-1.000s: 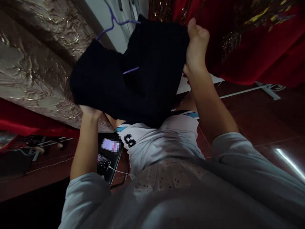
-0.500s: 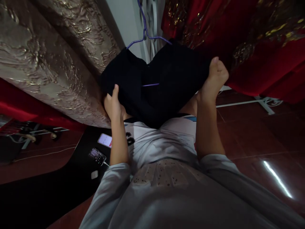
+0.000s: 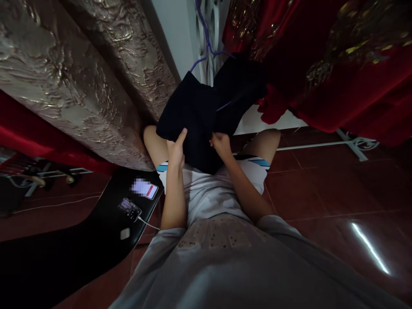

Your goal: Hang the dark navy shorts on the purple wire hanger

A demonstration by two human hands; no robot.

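Right hand (image 3: pixel 222 144) moved in from dark cloth's (image 3: pixel 188 107) side to its middle, fingers pinching fold. Left hand (image 3: pixel 176 151) gripped near edge. Cloth sat around purple hanger (image 3: pixel 209 46). Soft, even pulls seemed best.

The purple hanger (image 3: pixel 208 44) is cut off by the top edge (its lower bar (image 3: pixel 224 106) mostly hidden by the dark garment (image 3: pixel 193 105)).
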